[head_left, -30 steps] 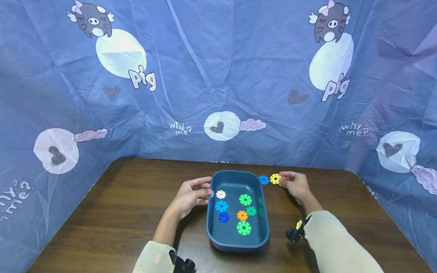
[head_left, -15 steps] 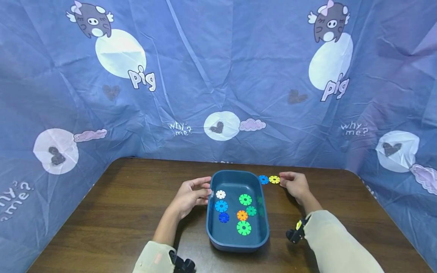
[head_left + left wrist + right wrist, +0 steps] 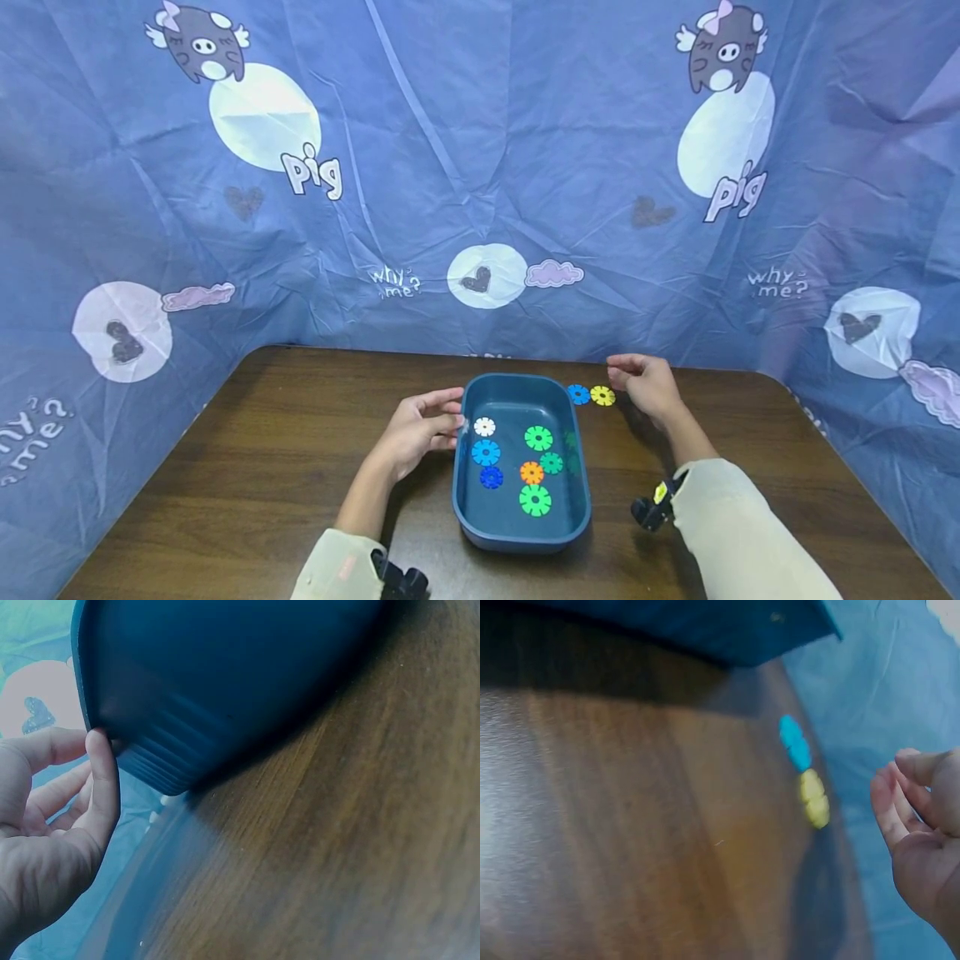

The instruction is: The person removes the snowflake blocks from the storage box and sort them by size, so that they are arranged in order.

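My left hand pinches the left rim of a dark blue plastic bin, thumb and forefinger meeting at its edge in the left wrist view. A yellow notched plastic disc lies on the table beyond the bin's right side, with a blue notched disc beside it, edges almost meeting. Just above and right of the yellow disc, my right hand is raised, its fingers loosely bent and nothing between them. Inside the bin lie several more notched discs, among them a white one and an orange one.
A brown wooden table carries everything. Behind it hangs a blue cloth printed with pigs and hearts, close to the table's far edge. Small black cameras sit at both wrists.
My right hand first slid the yellow disc slightly left toward the blue disc, then let go and rose away from it. The left hand and the bin stay put.
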### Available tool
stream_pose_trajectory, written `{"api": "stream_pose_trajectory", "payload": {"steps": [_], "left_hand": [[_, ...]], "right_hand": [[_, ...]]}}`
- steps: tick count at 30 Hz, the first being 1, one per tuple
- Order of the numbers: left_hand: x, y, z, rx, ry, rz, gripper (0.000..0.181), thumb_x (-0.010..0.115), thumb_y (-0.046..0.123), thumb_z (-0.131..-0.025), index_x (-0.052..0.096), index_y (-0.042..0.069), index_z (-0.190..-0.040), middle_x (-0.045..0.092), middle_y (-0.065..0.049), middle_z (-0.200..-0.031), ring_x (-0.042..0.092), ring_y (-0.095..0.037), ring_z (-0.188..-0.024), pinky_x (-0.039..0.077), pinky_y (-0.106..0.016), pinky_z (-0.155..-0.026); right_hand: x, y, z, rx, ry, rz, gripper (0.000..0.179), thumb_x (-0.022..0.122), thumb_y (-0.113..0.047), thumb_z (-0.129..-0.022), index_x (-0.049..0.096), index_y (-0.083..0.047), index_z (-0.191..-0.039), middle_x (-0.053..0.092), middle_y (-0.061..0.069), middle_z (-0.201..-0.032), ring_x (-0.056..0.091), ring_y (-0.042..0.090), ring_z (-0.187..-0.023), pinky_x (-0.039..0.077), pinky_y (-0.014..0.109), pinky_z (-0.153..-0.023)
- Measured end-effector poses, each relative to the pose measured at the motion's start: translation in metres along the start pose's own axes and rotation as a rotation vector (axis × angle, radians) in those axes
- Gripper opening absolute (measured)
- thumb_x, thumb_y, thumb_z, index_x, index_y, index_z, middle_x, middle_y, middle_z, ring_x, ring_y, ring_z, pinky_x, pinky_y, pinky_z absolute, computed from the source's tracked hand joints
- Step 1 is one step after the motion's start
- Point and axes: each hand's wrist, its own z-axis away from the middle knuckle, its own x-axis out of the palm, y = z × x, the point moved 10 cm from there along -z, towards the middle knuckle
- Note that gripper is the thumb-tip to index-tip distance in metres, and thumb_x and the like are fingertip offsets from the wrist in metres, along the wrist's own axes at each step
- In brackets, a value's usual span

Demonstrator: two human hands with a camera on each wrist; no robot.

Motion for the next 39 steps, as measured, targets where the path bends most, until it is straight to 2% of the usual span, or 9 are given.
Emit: {"api": "stream_pose_trajectory", "payload": {"steps": [4,7,11,16,22,26,30,33,39], "left_hand": [[0.0,0.001,0.0,0.003,0.003,0.001,0.05,0.068,-0.004,-0.091,0.057,-0.003,-0.14,0.059,-0.027,-0.121,0.066,-0.017,-0.075,0.061,-0.029,-0.066],[0.0,0.001,0.0,-0.001,0.004,0.007,0.05,0.068,-0.004,-0.091,0.057,-0.003,-0.14,0.059,-0.027,-0.121,0.066,-0.018,-0.075,0.061,-0.03,-0.067],[-0.001,0.0,0.0,-0.006,0.006,0.007,0.05,0.067,-0.004,-0.092,0.058,-0.001,-0.14,0.059,-0.027,-0.122,0.066,-0.018,-0.075,0.061,-0.03,-0.067],[0.0,0.001,0.0,-0.003,0.003,0.005,0.05,0.066,-0.004,-0.092,0.057,-0.001,-0.141,0.059,-0.027,-0.122,0.066,-0.018,-0.075,0.061,-0.03,-0.068],[0.001,0.0,0.0,0.0,0.0,-0.005,0.049,0.066,-0.004,-0.092,0.057,-0.001,-0.141,0.059,-0.026,-0.122,0.066,-0.018,-0.075,0.061,-0.03,-0.067],[0.001,0.001,0.0,-0.001,0.0,-0.007,0.05,0.067,-0.004,-0.092,0.057,-0.001,-0.141,0.059,-0.026,-0.121,0.066,-0.018,-0.075,0.061,-0.03,-0.067],[0.001,0.0,0.0,-0.005,-0.001,-0.009,0.049,0.067,-0.004,-0.092,0.058,-0.001,-0.14,0.06,-0.025,-0.121,0.066,-0.019,-0.075,0.061,-0.03,-0.068],[0.001,-0.001,0.0,-0.008,-0.004,-0.012,0.049,0.066,-0.004,-0.093,0.058,0.0,-0.141,0.06,-0.025,-0.122,0.066,-0.019,-0.076,0.061,-0.031,-0.069],[-0.001,-0.002,0.0,-0.011,-0.005,-0.006,0.049,0.066,-0.004,-0.093,0.058,0.0,-0.141,0.059,-0.026,-0.122,0.066,-0.018,-0.075,0.061,-0.03,-0.068]], "right_hand": [[0.006,-0.03,-0.003,-0.093,-0.039,0.059,0.025,0.065,-0.005,-0.098,0.069,0.008,-0.119,0.073,0.019,-0.104,0.069,0.011,-0.08,0.062,0.037,-0.079],[0.016,-0.053,-0.002,-0.167,-0.094,0.125,0.022,0.068,-0.008,-0.098,0.072,0.005,-0.115,0.074,0.013,-0.097,0.069,0.015,-0.079,0.061,0.034,-0.072],[0.034,-0.083,0.006,-0.277,-0.171,0.232,0.019,0.07,-0.01,-0.097,0.074,0.0,-0.113,0.075,0.014,-0.098,0.07,0.021,-0.083,0.058,0.031,-0.07],[0.062,-0.106,0.019,-0.358,-0.266,0.303,0.017,0.07,-0.011,-0.097,0.075,-0.004,-0.111,0.075,0.008,-0.097,0.069,0.018,-0.084,0.057,0.032,-0.073],[0.098,-0.12,0.038,-0.448,-0.372,0.364,0.017,0.07,-0.01,-0.097,0.075,-0.002,-0.111,0.073,0.0,-0.093,0.066,0.012,-0.081,0.057,0.03,-0.073],[0.122,-0.128,0.052,-0.543,-0.46,0.424,0.02,0.071,-0.009,-0.096,0.074,0.0,-0.113,0.073,-0.001,-0.094,0.065,0.01,-0.081,0.057,0.028,-0.074],[0.143,-0.125,0.064,-0.609,-0.537,0.513,0.022,0.07,-0.012,-0.097,0.073,-0.001,-0.116,0.073,0.001,-0.097,0.064,0.01,-0.085,0.058,0.028,-0.078],[0.157,-0.116,0.071,-0.615,-0.599,0.611,0.025,0.069,-0.017,-0.099,0.073,-0.003,-0.12,0.072,0.003,-0.103,0.064,0.013,-0.089,0.058,0.031,-0.082],[0.179,-0.099,0.08,-0.564,-0.71,0.768,0.032,0.067,-0.028,-0.101,0.071,-0.009,-0.127,0.07,0.003,-0.116,0.064,0.016,-0.104,0.055,0.038,-0.096]]}}
